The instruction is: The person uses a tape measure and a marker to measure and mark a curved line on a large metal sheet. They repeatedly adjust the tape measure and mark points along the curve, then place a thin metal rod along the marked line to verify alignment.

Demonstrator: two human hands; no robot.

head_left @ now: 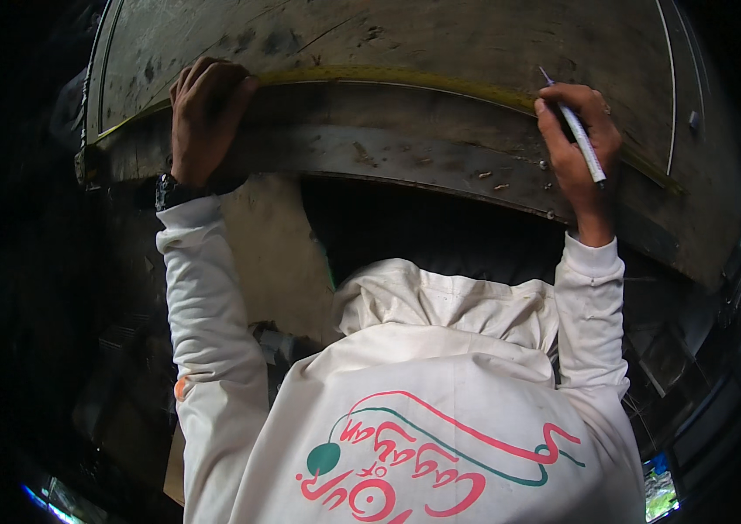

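A yellow measuring tape [370, 73] stretches from left to right along the near side of a worn, dark-stained work table [440, 35]. At its left part, my left hand [203, 122] rests with bent fingers pressed together over the tape; the fingertips are partly hidden. My right hand [578, 148] grips a white pen [583, 142] near the right part of the tape. The pen's thin tip points up and away, just beyond the tape; whether it touches the surface I cannot tell.
A metal beam [344, 150] with small holes and bolts forms the table's near edge. Thin pale lines or rods [670, 87] run along both sides of the tabletop. Below the beam lies a dark gap, with a brownish surface [274, 253] left of it.
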